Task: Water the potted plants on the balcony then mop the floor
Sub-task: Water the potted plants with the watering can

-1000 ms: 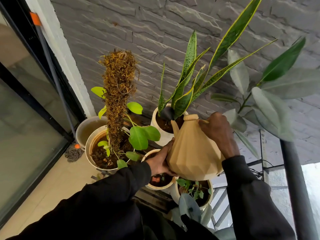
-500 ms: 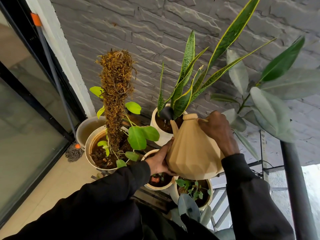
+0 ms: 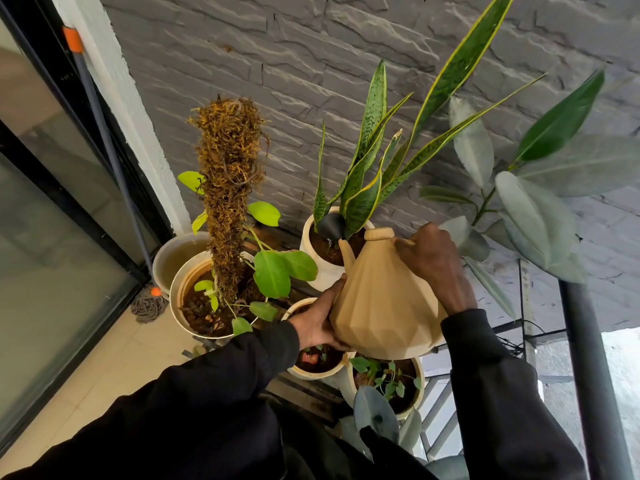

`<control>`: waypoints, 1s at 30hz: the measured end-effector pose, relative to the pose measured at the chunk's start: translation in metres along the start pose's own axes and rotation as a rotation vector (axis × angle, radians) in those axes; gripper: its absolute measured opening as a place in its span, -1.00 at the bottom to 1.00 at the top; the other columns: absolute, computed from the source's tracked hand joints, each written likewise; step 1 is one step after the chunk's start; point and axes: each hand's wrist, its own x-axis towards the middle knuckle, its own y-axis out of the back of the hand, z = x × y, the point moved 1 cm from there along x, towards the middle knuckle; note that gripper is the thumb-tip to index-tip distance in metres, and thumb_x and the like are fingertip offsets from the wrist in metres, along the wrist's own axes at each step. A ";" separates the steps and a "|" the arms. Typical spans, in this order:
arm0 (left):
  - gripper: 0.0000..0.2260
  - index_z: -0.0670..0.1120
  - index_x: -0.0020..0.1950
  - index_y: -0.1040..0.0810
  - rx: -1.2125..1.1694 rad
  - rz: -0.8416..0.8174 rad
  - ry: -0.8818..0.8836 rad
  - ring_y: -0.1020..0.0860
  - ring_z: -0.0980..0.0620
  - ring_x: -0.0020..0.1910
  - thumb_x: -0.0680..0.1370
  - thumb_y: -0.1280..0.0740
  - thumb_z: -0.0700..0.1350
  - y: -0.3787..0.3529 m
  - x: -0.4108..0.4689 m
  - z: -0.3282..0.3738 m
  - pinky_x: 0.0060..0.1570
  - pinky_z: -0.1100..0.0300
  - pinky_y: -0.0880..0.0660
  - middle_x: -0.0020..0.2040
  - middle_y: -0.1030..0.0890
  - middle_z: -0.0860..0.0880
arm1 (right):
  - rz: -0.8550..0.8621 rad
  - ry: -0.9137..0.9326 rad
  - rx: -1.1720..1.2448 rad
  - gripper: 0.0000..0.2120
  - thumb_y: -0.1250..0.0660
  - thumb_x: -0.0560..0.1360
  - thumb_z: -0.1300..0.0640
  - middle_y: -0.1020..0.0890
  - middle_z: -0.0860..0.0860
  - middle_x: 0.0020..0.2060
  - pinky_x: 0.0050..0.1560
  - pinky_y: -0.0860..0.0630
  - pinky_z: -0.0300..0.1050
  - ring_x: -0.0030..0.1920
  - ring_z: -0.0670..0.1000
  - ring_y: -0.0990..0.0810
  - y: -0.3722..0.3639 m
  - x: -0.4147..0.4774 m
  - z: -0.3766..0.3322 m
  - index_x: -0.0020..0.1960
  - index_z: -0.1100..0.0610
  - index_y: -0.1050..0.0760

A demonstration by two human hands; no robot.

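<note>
My right hand (image 3: pixel 429 265) is clamped around the handle at the top rear of the watering can (image 3: pixel 381 306), fingers curled over it. My left hand (image 3: pixel 317 325) lies flat and open against the can's lower front side, thumb up along a facet, propping the weight rather than gripping. The can hangs between my 2 hands, tipped forward. Its spout (image 3: pixel 345 252) reaches out ahead of my left hand, over the rim of the white pot (image 3: pixel 317 268) that holds the snake plant (image 3: pixel 367 174).

Over the last second almost nothing has shifted. Both hands sit where they were, the tilt is the same, and the spout's tip has stayed over the same patch of soil. I read that as a steady pour into this 1 pot, though I cannot make out a stream of water at the tip. So this plant is mid-watering, not finished.

Out to the left of my left hand stands the moss-pole pot (image 3: pixel 180 292). Under my left wrist sits a small pot (image 3: pixel 311 374), and right beneath the can's base a seedling pot (image 3: pixel 420 381). I cannot tell from their soil whether any of these 3 has had water yet. When I level the can I should keep it high, since dropping it would press on the seedlings below.

The mop (image 3: pixel 149 304) leans well off to the left of my grip, its head on the floor (image 3: pixel 86 368). Nobody is holding it, so the mopping half of the job has yet to start.
</note>
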 end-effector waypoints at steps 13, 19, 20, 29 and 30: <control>-0.29 0.00 0.36 -0.52 0.105 0.024 -0.050 -0.56 -0.27 0.26 0.38 -0.43 0.43 0.014 0.011 -0.005 0.17 -0.44 -0.50 0.29 -0.61 -0.18 | 0.036 -0.035 0.144 -0.65 -0.43 0.58 -0.01 -0.59 0.10 -0.33 -0.41 -0.29 -0.18 -0.41 0.08 -0.48 -0.017 -0.033 0.028 -0.20 0.25 -0.54; -0.35 0.04 0.30 -0.57 0.189 0.053 -0.103 -0.60 -0.21 0.19 0.38 -0.42 0.44 0.022 0.011 -0.011 -0.07 -0.22 -0.59 0.22 -0.66 -0.13 | 0.122 0.002 0.349 -0.65 -0.45 0.55 0.07 -0.45 -0.11 -0.53 -0.58 -0.29 -0.36 -0.56 -0.15 -0.47 -0.036 -0.062 0.049 -0.36 0.10 -0.48; -0.36 0.05 0.31 -0.57 0.203 0.053 -0.114 -0.60 -0.21 0.21 0.39 -0.42 0.43 0.024 0.011 -0.012 0.00 -0.26 -0.59 0.23 -0.66 -0.13 | 0.128 -0.001 0.380 -0.62 -0.45 0.55 0.08 -0.43 -0.12 -0.56 -0.58 -0.27 -0.36 -0.58 -0.14 -0.43 -0.041 -0.066 0.054 -0.40 0.09 -0.47; -0.46 0.07 0.34 -0.59 0.266 0.053 -0.251 -0.67 -0.07 0.17 0.44 -0.49 0.29 0.038 0.004 -0.022 0.06 -0.04 -0.60 0.14 -0.74 -0.05 | 0.249 -0.048 0.549 -0.58 -0.38 0.51 -0.13 -0.60 0.02 -0.48 -0.48 -0.44 -0.06 -0.49 0.05 -0.51 -0.083 -0.111 0.085 -0.34 0.18 -0.59; -0.44 0.07 0.36 -0.57 0.264 0.054 -0.271 -0.66 -0.07 0.20 0.43 -0.51 0.26 0.037 0.003 -0.023 0.08 -0.03 -0.60 0.18 -0.72 -0.07 | 0.262 -0.062 0.565 -0.61 -0.37 0.51 -0.15 -0.63 -0.02 -0.46 -0.46 -0.47 -0.06 -0.46 0.06 -0.55 -0.086 -0.115 0.086 -0.30 0.13 -0.64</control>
